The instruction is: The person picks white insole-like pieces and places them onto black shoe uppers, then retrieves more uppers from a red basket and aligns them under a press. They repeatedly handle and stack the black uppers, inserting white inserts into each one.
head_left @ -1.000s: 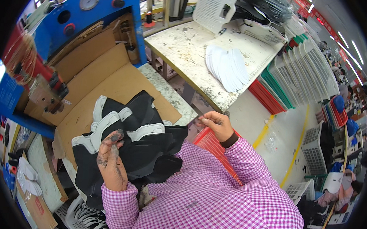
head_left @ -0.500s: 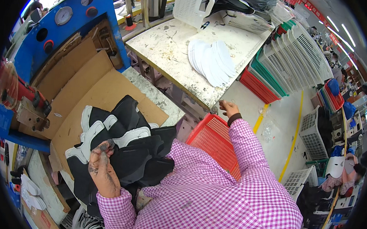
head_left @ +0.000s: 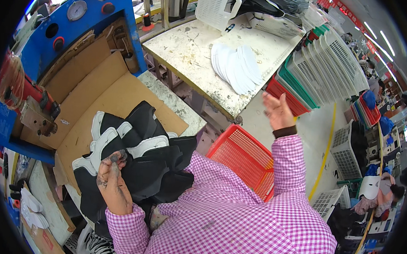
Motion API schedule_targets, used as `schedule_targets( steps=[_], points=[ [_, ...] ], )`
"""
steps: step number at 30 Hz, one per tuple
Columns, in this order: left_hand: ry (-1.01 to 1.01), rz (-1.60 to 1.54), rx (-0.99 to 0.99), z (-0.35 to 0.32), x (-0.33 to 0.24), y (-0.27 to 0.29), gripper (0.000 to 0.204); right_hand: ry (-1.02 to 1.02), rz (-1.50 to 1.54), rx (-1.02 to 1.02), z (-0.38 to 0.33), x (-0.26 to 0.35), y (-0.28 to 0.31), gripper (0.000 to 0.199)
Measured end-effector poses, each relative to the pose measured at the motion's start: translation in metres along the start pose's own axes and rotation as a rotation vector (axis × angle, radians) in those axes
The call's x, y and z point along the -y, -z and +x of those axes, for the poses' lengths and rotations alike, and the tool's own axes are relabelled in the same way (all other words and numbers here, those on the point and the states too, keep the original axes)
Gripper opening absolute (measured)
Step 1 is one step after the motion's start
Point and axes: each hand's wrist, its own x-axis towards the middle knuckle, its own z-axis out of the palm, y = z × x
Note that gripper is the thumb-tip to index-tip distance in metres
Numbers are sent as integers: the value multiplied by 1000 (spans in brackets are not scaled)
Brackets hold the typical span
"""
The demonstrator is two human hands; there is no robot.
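Black-and-white shoe-upper pieces (head_left: 140,172) lay heaped on cardboard (head_left: 125,94), how many finished I couldn't tell; the left hand (head_left: 113,175) pinched narrowly over them, contents unclear, the right hand (head_left: 280,113) splayed wide near the red basket (head_left: 238,160).

I've got air around the right hand (head_left: 279,112); table corner (head_left: 235,114) juts in on its left, basket stack (head_left: 326,66) stands beyond. Red basket (head_left: 243,158) reachable from above. Left hand (head_left: 112,175): black pile (head_left: 149,174) blocks low right, machine head (head_left: 38,116) obstructs forward-left, cardboard (head_left: 76,133) gap between.
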Motion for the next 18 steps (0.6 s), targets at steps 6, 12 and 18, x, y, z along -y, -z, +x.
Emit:
schedule_targets(
  steps=[6,12,18],
  points=[
    [-59,-52,-42,-2,-6,12,11,323,207,697,-23,47,-28,63],
    [-108,9,-9,-5,-10,24,18,277,-227,682,-27,26,-106,45],
    [-408,288,111,-7,-13,-9,42,257,-324,692,-33,6,-181,48]
  ],
)
